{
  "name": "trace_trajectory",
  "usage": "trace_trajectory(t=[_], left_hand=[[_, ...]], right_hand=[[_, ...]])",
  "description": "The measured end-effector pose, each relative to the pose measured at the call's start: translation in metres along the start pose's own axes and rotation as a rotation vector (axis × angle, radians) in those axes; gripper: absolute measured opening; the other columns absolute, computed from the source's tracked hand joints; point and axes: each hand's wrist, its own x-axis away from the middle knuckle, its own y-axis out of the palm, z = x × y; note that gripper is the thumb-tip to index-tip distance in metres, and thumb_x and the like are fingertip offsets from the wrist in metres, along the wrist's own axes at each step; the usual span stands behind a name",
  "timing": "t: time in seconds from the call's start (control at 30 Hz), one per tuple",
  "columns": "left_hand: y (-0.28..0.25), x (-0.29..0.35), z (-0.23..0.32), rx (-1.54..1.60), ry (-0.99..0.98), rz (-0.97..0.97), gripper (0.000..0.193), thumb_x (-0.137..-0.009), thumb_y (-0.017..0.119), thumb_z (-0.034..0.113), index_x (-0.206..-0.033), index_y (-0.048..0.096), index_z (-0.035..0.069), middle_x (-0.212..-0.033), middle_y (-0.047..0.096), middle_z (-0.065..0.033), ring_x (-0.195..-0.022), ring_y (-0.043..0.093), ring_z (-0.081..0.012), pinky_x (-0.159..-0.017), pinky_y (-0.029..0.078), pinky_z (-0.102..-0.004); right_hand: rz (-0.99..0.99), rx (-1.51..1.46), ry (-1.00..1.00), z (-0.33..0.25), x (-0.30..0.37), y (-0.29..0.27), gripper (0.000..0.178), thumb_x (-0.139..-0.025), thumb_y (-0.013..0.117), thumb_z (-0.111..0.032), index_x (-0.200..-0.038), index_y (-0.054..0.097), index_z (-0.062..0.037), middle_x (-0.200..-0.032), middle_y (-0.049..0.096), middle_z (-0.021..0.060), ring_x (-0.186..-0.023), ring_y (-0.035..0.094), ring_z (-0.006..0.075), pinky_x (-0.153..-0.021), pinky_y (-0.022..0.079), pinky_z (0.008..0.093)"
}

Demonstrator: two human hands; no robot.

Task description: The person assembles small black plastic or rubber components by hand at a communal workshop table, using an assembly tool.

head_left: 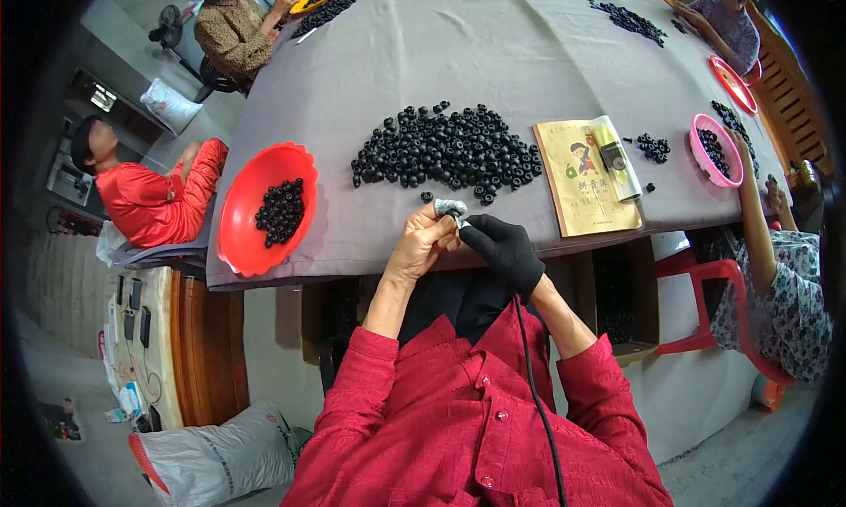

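Note:
My left hand (pixel 421 241) is bare apart from a grey cloth cover (pixel 449 207) on one finger. In a black glove, my right hand (pixel 504 253) meets it at the table's near edge, fingertips touching. Both hands are pinched together over something small and dark, which the fingers mostly hide. Just beyond them lies a wide heap of small, round black pieces (pixel 445 150) with holes. One loose black piece (pixel 426 197) sits close to my left fingertips. At the left, a red scalloped basin (pixel 231 221) holds a smaller pile of the same pieces.
A yellow booklet (pixel 577 185) with a clear packet on it lies right of the heap. Farther right stands a pink basin (pixel 701 159) near another person's arm (pixel 760 234). Other people sit around the grey-covered table (pixel 352 75). A white sack (pixel 220 454) lies at lower left.

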Motion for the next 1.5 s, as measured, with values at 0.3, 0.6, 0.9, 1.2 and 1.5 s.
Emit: trace_trajectory(t=[0.3, 0.6, 0.9, 1.2, 1.5], left_hand=[[-0.0015, 0.0003, 0.0009, 0.007, -0.024, -0.003, 0.017, -0.086, 0.054, 0.011, -0.100, 0.058, 0.002, -0.067, 0.051, 0.0004, -0.052, 0.037, -0.0061, -0.052, 0.035, -0.0223], [-0.0001, -0.0003, 0.0013, 0.008, -0.032, -0.018, 0.016, -0.086, 0.054, 0.010, -0.098, 0.058, 0.001, -0.066, 0.050, 0.0005, -0.051, 0.036, -0.0062, -0.051, 0.034, -0.0224], [0.0003, -0.0002, 0.0016, -0.001, -0.037, 0.003, 0.015, -0.087, 0.053, 0.009, -0.098, 0.058, 0.001, -0.065, 0.048, 0.0013, -0.050, 0.034, -0.0058, -0.050, 0.033, -0.0227], [0.0007, 0.0003, 0.0027, 0.008, -0.045, -0.012, 0.012, -0.086, 0.055, 0.011, -0.092, 0.057, 0.001, -0.063, 0.047, 0.0020, -0.050, 0.034, -0.0052, -0.050, 0.033, -0.0221], [0.0034, 0.0023, 0.0028, -0.046, -0.030, 0.008, 0.012, -0.086, 0.055, 0.009, -0.093, 0.058, 0.000, -0.066, 0.050, 0.0011, -0.051, 0.037, -0.0052, -0.051, 0.036, -0.0215]], right_hand=[[0.019, 0.022, 0.034, 0.0040, -0.0005, 0.0015, 0.029, -0.087, 0.053, -0.028, -0.101, 0.059, -0.0033, -0.086, 0.064, 0.0110, -0.080, 0.061, 0.0155, -0.069, 0.046, 0.0285], [0.033, 0.012, 0.062, 0.0016, -0.0006, 0.0009, 0.032, -0.086, 0.054, -0.030, -0.103, 0.058, -0.0031, -0.087, 0.063, 0.0131, -0.080, 0.060, 0.0148, -0.070, 0.046, 0.0284], [0.025, 0.022, 0.066, 0.0017, -0.0015, 0.0012, 0.032, -0.086, 0.054, -0.030, -0.104, 0.058, -0.0031, -0.086, 0.064, 0.0128, -0.079, 0.060, 0.0140, -0.070, 0.046, 0.0286], [0.007, 0.006, 0.067, 0.0018, -0.0022, -0.0003, 0.032, -0.086, 0.054, -0.028, -0.104, 0.058, -0.0026, -0.087, 0.064, 0.0125, -0.080, 0.059, 0.0140, -0.071, 0.046, 0.0290], [0.002, -0.023, 0.050, 0.0012, -0.0030, -0.0008, 0.032, -0.086, 0.054, -0.028, -0.103, 0.059, -0.0019, -0.084, 0.064, 0.0118, -0.076, 0.057, 0.0122, -0.069, 0.045, 0.0285]])
